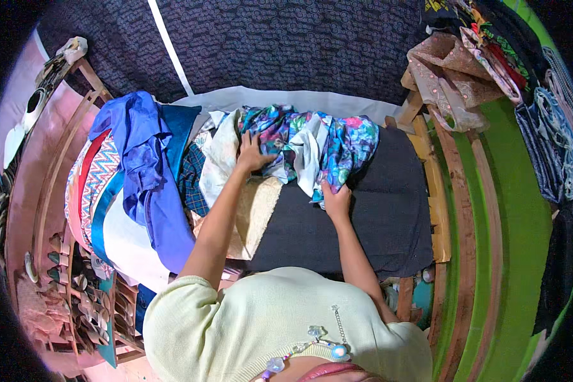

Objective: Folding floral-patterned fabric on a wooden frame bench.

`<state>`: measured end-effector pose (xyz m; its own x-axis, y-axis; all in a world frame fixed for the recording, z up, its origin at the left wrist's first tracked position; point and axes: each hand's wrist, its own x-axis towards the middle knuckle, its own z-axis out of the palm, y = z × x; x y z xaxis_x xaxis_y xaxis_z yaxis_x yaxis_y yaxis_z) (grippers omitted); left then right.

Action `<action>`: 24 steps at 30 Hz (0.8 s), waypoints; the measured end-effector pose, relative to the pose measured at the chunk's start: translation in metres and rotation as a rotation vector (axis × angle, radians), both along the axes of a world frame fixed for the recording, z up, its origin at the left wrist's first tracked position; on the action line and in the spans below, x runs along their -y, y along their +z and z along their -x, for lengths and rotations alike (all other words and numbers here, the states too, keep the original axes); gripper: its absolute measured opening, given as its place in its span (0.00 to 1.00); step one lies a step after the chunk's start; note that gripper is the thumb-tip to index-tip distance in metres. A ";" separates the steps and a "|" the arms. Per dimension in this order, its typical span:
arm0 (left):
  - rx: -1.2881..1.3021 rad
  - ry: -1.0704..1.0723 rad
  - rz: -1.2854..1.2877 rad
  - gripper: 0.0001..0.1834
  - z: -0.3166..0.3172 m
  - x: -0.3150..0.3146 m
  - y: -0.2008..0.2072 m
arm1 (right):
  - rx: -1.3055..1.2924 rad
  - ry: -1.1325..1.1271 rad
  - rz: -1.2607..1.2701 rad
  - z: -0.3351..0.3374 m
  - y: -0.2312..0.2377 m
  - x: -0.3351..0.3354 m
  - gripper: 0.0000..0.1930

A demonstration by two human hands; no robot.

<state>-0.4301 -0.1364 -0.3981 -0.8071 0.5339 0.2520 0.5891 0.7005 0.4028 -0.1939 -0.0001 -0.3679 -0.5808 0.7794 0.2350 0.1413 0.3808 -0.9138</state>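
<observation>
A crumpled floral garment (pixel 353 143) in blue, purple and green lies across the far part of a dark cloth-covered table (pixel 388 204). My left hand (pixel 253 155) rests on its left portion, fingers spread, beside a cream cloth (pixel 221 156). Farther right, my right hand (pixel 336 196) pinches the garment's near edge between thumb and fingers. White lining (pixel 309 172) shows in the folds between the two hands.
To the left are piled a blue-violet cloth (pixel 148 165), a zigzag-patterned cloth (pixel 102 169) and other fabrics. Wooden rails (pixel 458 248) run along the right side. Clothes (pixel 547 140) hang at far right. Shoes (pixel 89 305) stand on a rack at lower left.
</observation>
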 end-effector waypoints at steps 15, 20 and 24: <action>0.176 0.391 -0.263 0.17 0.000 0.018 0.026 | 0.361 0.706 0.621 0.119 -0.018 -0.023 0.20; 0.400 0.291 -0.741 0.17 0.024 0.018 0.038 | -0.185 0.590 0.945 0.198 0.029 -0.098 0.16; 0.172 0.188 -0.735 0.18 0.029 0.054 0.047 | -0.613 0.494 0.856 0.184 0.139 -0.109 0.16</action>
<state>-0.4587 -0.1900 -0.3509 -0.9274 0.1280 0.3515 0.3740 0.3001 0.8775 -0.3780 0.1084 -0.2290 -0.8371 0.5398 0.0884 -0.4054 -0.5038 -0.7628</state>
